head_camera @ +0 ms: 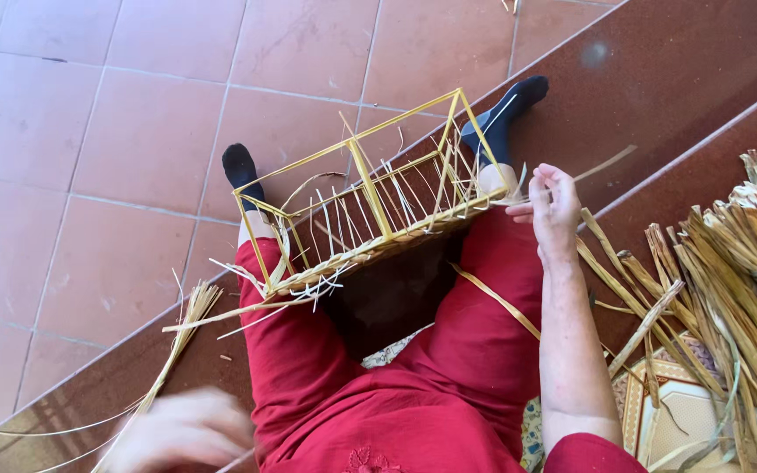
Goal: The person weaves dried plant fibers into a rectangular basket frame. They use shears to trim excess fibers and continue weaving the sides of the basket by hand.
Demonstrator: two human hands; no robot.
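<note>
I see red floor tiles. My right hand pinches a straw strip by the yellow basket frame. My left hand is blurry; I cannot tell its grip.

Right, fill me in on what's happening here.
A person in red trousers sits on a step with a yellow wire frame resting across the knees. Straw strands are woven along the frame's lower edge, with loose ends sticking up and out. The right hand is at the frame's right corner, fingers on a strand. The left hand is low and blurred, near loose straw on the step. A big bundle of dried straw lies to the right.
</note>
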